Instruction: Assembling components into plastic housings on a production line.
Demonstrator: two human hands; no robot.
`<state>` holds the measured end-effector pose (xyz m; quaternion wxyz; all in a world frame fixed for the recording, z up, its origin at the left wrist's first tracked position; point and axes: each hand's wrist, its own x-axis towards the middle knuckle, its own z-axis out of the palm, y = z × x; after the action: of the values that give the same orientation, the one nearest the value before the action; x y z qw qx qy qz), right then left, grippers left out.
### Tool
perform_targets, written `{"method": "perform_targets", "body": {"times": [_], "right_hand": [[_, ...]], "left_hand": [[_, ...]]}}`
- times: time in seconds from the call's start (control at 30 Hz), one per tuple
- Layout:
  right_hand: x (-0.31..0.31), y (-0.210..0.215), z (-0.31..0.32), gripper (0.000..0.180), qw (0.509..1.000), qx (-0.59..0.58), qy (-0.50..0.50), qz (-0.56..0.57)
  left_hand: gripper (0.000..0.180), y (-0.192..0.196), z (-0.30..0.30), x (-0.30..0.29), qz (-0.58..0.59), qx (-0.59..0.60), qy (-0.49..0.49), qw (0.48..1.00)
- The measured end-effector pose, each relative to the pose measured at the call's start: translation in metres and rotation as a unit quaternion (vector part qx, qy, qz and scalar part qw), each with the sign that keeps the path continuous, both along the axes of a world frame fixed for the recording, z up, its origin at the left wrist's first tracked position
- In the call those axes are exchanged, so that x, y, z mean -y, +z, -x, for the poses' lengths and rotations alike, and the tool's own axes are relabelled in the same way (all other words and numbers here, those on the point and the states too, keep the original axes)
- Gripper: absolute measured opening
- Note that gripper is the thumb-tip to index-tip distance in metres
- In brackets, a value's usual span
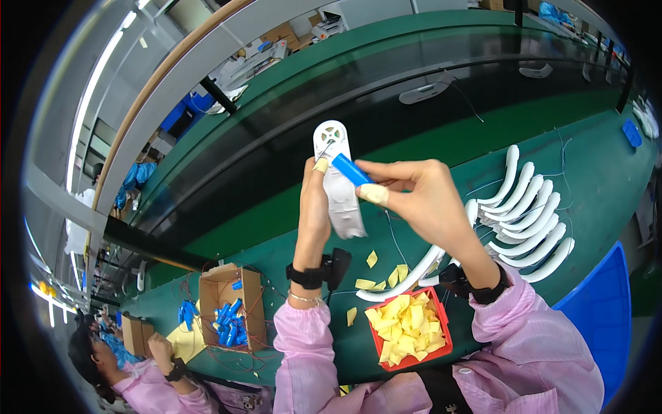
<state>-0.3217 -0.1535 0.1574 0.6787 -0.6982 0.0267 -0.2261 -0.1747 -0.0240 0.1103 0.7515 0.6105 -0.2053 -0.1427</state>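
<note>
My left hand (pixel 315 205) is closed on a white curved plastic housing (pixel 343 200), held upright above the green bench, with a round vented end at its top. In my right hand (pixel 429 200) a blue cylindrical battery (pixel 351 170) is pinched between thumb and fingers. Its upper end points at the housing just below the vent, close to my left thumb; whether they touch, I cannot tell. Pale yellow covers wrap my left thumb and a digit of my right hand. Below my hands stands a red tray (pixel 447 330) of yellow paper-like pieces (pixel 405 328).
Several white curved housings (pixel 527 228) lie in a row at right, with thin wires. A cardboard box (pixel 253 290) of blue batteries stands left. A blue bin (pixel 600 317) is at lower right. Beyond runs a dark conveyor belt (pixel 276 148). Another person (pixel 131 376) sits at far left.
</note>
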Motion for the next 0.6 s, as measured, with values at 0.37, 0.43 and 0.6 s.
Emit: {"method": "perform_targets", "body": {"times": [0.37,0.43,0.6], "right_hand": [[-0.017,-0.024,-0.009,0.032,0.966,0.051,-0.122,0.221],[-0.021,-0.028,-0.010,0.031,0.961,0.059,-0.125,0.241],[-0.027,-0.040,-0.017,0.033,0.900,0.141,-0.177,0.373]], "left_hand": [[0.055,0.022,0.063,0.006,0.152,-0.059,-0.084,0.983],[0.055,0.022,0.067,0.008,0.167,-0.065,-0.061,0.982],[0.037,0.011,0.063,0.014,0.172,-0.028,-0.023,0.984]]}}
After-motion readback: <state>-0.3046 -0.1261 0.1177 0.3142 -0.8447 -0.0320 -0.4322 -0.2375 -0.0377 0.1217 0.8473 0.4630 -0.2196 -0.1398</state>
